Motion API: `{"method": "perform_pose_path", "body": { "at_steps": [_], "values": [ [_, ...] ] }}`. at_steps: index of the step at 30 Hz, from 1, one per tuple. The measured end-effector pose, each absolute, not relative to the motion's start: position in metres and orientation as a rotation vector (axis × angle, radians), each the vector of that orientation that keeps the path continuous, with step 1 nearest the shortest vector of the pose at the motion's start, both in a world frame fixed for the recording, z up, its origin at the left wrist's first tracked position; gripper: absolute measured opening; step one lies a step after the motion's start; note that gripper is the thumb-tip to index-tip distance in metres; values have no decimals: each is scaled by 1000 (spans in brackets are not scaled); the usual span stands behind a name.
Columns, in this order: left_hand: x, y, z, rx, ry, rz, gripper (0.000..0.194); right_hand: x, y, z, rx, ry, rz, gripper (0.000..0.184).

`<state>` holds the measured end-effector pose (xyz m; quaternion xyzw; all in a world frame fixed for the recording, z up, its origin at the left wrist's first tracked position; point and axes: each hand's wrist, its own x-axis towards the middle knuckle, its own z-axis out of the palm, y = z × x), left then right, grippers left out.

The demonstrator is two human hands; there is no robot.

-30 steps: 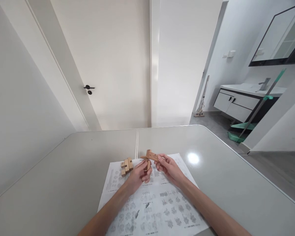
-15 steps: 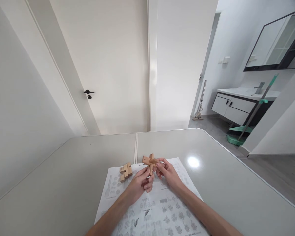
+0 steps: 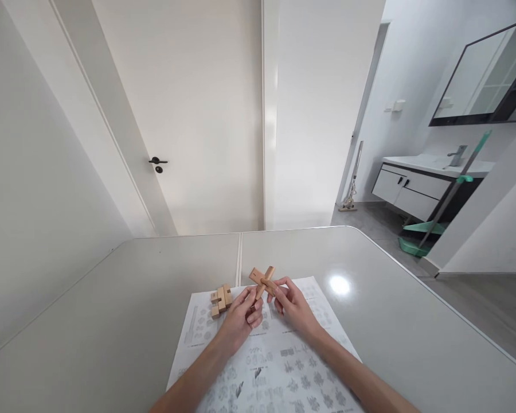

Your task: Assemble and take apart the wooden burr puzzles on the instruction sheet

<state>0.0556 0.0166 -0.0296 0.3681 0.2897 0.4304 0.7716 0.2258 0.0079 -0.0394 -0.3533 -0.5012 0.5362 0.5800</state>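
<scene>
Crossed wooden puzzle pieces (image 3: 258,276), light brown and notched, are held between both hands just above the far edge of a printed sheet (image 3: 270,344). My left hand (image 3: 242,315) pinches the lower end of one piece with thumb and fingers. My right hand (image 3: 293,301) grips the right end of another piece that crosses it. Fingers hide part of the joint. Left of my left hand, a small group of notched wooden blocks (image 3: 222,300) rests on the sheet's far left corner.
The sheet, covered in small printed diagrams, lies on a pale table (image 3: 112,327) with a seam across it. Beyond are a white door (image 3: 206,115), a mop (image 3: 352,183), a washbasin cabinet (image 3: 413,186), and a green broom and dustpan (image 3: 415,246).
The held pieces have turned in my hands, so they now show as a flatter X. My left hand has shifted slightly left and up. The blocks on the sheet stay put.
</scene>
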Motion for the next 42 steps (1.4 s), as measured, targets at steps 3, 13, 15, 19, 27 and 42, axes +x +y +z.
{"method": "perform_pose_path", "body": {
  "at_steps": [3,13,15,19,27,42],
  "values": [
    [55,17,-30,793,629,942,28,227,9,-40,-809,-1189,1265,39],
    [55,22,-30,781,667,992,35,225,7,-42,-819,-1263,1357,42],
    [55,22,-27,807,696,1006,40,222,5,-42,-807,-1268,1417,43],
    [57,20,-24,863,743,1011,45,220,3,-39,-758,-1147,1587,44],
    [59,20,-28,835,768,1005,38,233,15,-42,-664,-581,1670,29],
    [60,19,-23,881,787,976,32,252,33,-63,-628,-147,1492,13]
  ]
}}
